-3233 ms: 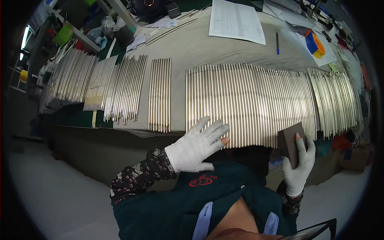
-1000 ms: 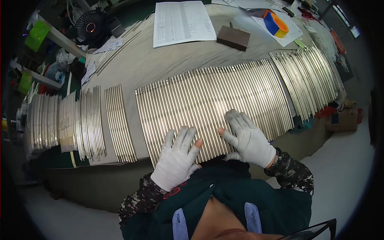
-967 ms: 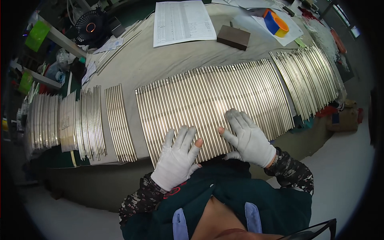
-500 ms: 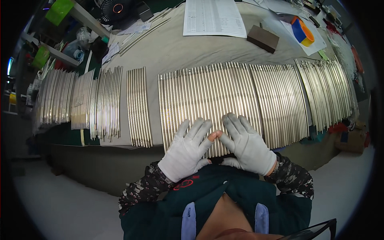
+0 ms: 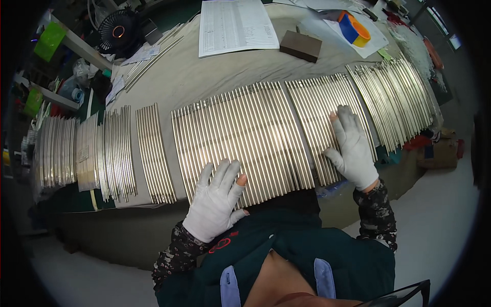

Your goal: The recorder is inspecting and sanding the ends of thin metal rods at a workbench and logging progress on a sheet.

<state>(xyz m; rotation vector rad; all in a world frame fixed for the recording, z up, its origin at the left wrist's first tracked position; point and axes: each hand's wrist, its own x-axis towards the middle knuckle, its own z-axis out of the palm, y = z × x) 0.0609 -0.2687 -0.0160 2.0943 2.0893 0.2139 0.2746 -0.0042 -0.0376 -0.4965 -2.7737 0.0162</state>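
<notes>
Slender silvery metal rods lie side by side in groups across the cloth-covered table. My left hand (image 5: 215, 197), in a white glove with a bare fingertip, rests flat with fingers spread at the near end of the wide middle group of rods (image 5: 235, 138). Farther right, my gloved right hand (image 5: 353, 148) lies open on the neighbouring rod group (image 5: 312, 110), its thumb held out to the left. Another group of rods (image 5: 394, 105) fans out beyond it at the right. Left of the middle group is a narrow set of rods (image 5: 152, 153).
Bundles of rods (image 5: 56, 151), some in clear wrap, fill the table's left end. Along the back are a printed sheet (image 5: 236, 28), a dark brown block (image 5: 300, 46), a blue-and-orange tape roll (image 5: 354, 29), a small fan (image 5: 118, 31) and a few loose rods (image 5: 153, 64).
My right hand has left its place beside the left hand and moved right onto the neighbouring rod group. My left hand stays on the middle group. The view has turned and shifted.
</notes>
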